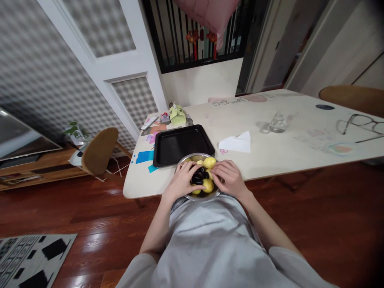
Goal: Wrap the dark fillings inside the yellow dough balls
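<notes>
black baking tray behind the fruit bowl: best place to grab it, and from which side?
Probably the raised rim of the black baking tray at its two short ends, one hand each, coming from left and right. It lies flat and shallow on the table, so only the rim offers a hold. The metal bowl and both hands, left hand and right hand, block its near edge.

Both hands in metal bowl (192,159) w/ yellow & dark fruit, black tray (177,146) behind, table edge
</notes>
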A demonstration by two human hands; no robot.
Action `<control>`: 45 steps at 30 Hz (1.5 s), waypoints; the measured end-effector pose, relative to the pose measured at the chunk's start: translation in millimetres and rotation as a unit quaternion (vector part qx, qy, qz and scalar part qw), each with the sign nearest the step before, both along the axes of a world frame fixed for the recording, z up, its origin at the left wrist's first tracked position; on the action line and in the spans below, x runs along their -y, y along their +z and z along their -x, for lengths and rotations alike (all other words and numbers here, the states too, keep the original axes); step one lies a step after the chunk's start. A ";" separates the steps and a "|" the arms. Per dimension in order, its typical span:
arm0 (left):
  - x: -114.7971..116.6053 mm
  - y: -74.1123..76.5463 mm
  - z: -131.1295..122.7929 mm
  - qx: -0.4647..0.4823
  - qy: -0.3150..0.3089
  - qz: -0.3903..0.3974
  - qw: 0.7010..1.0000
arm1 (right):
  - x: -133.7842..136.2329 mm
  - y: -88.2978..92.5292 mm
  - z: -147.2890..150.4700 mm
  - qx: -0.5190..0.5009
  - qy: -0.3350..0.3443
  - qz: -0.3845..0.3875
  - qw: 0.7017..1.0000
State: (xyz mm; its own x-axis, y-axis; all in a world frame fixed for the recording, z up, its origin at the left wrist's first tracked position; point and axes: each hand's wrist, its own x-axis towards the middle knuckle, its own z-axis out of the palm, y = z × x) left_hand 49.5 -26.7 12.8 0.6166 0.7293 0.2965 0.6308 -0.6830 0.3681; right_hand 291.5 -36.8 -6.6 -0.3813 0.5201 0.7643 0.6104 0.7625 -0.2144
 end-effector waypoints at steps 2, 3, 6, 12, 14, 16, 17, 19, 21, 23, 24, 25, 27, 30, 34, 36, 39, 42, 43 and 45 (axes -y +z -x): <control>-2.3 -0.5 -2.2 -0.006 0.002 -0.008 1.000 | -0.6 0.9 2.0 0.021 0.016 0.014 1.000; -3.6 -0.8 -3.1 -0.008 0.002 -0.010 1.000 | -0.7 1.4 3.0 0.030 0.024 0.028 0.999; -6.8 -2.3 -5.5 -0.010 0.000 0.000 1.000 | -0.1 3.1 4.5 0.049 0.038 0.078 0.995; -6.7 -3.8 -9.4 0.001 -0.008 0.011 1.000 | 4.2 2.2 4.0 0.064 0.033 0.138 0.988; -6.0 -3.5 -10.6 -0.007 -0.023 0.013 1.000 | 4.3 0.1 5.2 0.057 0.028 0.149 0.987; -5.1 -3.7 -11.6 -0.010 -0.036 0.019 0.999 | 3.3 -2.3 6.5 0.049 0.024 0.154 0.987; -4.5 -4.0 -11.9 -0.007 -0.038 0.023 0.999 | 2.5 -3.5 7.0 0.045 0.023 0.155 0.987; -3.1 -5.2 -12.0 0.004 -0.037 0.029 0.999 | 0.5 -5.9 7.5 0.036 0.023 0.155 0.987; -1.6 -6.7 -11.7 0.014 -0.034 0.034 0.999 | -1.4 -8.2 7.3 0.025 0.021 0.155 0.987; -0.1 -7.8 -11.4 0.017 -0.028 0.037 0.999 | -2.9 -10.3 7.0 0.013 0.020 0.157 0.987; 0.4 -8.2 -11.3 0.018 -0.025 0.038 0.999 | -3.3 -11.1 6.9 0.006 0.021 0.158 0.987; 0.9 -8.2 -11.3 0.019 -0.022 0.041 0.999 | -3.6 -11.8 6.9 0.001 0.023 0.160 0.987; 1.3 -7.6 -11.1 0.020 -0.019 0.045 0.999 | -3.9 -12.5 6.9 -0.009 0.027 0.162 0.986; 0.9 -5.1 -9.6 0.025 -0.031 0.051 0.998 | -3.5 -12.1 7.0 -0.015 0.032 0.159 0.987; 0.5 -0.7 -4.4 0.054 -0.054 0.069 0.995 | -2.3 -10.0 7.0 -0.018 0.029 0.157 0.987; 0.4 1.1 -2.2 0.065 -0.060 0.077 0.993 | -1.5 -9.4 7.5 -0.024 0.029 0.155 0.987; -0.7 2.7 -1.3 0.076 -0.066 0.078 0.992 | -0.5 -10.0 9.7 -0.032 0.034 0.157 0.987; -2.6 2.9 -3.2 0.096 -0.068 0.076 0.990 | 0.4 -11.7 13.9 -0.047 0.028 0.161 0.986; -3.2 2.8 -4.1 0.105 -0.067 0.074 0.989 | 0.6 -12.2 15.4 -0.053 0.021 0.159 0.986; -4.4 2.3 -5.6 0.124 -0.063 0.068 0.988 | 1.0 -12.7 18.0 -0.069 0.009 0.151 0.986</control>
